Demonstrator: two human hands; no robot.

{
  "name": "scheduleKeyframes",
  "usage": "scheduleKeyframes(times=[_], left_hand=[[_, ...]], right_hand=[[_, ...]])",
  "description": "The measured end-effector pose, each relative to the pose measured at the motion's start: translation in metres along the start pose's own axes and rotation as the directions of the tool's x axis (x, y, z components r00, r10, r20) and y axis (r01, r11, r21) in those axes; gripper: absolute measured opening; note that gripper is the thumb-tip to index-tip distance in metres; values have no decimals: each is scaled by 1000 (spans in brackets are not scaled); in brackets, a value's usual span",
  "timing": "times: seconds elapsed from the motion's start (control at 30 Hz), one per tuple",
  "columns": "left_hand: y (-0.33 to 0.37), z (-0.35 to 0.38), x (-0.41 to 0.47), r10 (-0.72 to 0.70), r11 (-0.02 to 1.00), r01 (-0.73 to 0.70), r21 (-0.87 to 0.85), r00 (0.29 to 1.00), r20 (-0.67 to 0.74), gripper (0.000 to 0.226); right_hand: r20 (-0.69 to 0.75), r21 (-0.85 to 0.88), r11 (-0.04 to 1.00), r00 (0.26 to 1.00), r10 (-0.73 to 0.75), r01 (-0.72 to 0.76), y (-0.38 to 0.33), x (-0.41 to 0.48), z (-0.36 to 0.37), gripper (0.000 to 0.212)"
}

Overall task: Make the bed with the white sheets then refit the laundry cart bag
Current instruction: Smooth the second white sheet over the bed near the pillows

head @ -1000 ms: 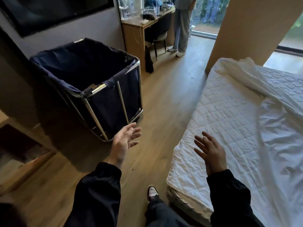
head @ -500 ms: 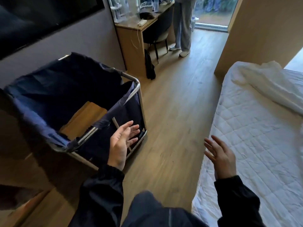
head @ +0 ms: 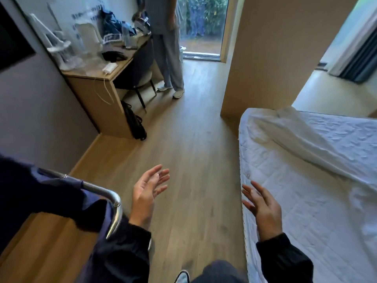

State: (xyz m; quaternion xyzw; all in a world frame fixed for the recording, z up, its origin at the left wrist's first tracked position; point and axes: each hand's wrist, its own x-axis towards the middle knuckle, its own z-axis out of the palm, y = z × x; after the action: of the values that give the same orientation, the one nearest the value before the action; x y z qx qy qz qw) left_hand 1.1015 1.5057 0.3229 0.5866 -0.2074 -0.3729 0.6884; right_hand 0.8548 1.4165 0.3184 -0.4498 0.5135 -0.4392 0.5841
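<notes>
Two hands hang empty over the wooden floor in the head view, the only view there is. The left hand is spread, palm turned inward, just beside the metal frame of the laundry cart. The right hand is also spread, fingers loose, at the near edge of the mattress, though I cannot tell whether it touches it. Neither holds anything.

On the bed, the quilted mattress surface is bare on its near side. A white sheet lies rumpled in a diagonal ridge across the far side, with more wrinkled white cloth beyond it toward the right edge of the frame. I judge the bed far from made: the sheet is on the mattress but not spread flat, and no tucked corner shows.

At the lower left, the dark laundry cart bag drapes over the frame's rail and sags at the near corner, where bare tube shows. Floor is visible through the frame below, so the bag seems only partly fitted, and refitting it looks undone.

Further off, another person stands by a cluttered desk, well apart from the bed and cart.
</notes>
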Motion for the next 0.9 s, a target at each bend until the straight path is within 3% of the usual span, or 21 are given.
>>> scheduleKeyframes(times=[0.13,0.33,0.5,0.63,0.9], left_hand=[[12,50,102,18,999,-23,45,994,109,38],[6,137,245,17,997,-28,70,987,157,35],[18,205,354,28,994,-48,102,983,181,50],[32,247,436,28,993,-47,108,986,164,38],[30,336,622,-11,994,-17,107,967,255,56]], right_hand=[[-105,42,999,995,-2,6,-15,82,19,24],[-201,93,996,980,13,6,-33,238,34,25],[-185,122,992,983,-5,28,-69,371,51,26],[-162,162,987,986,25,2,-90,464,70,28],[-284,163,986,956,78,-32,-104,633,90,29]])
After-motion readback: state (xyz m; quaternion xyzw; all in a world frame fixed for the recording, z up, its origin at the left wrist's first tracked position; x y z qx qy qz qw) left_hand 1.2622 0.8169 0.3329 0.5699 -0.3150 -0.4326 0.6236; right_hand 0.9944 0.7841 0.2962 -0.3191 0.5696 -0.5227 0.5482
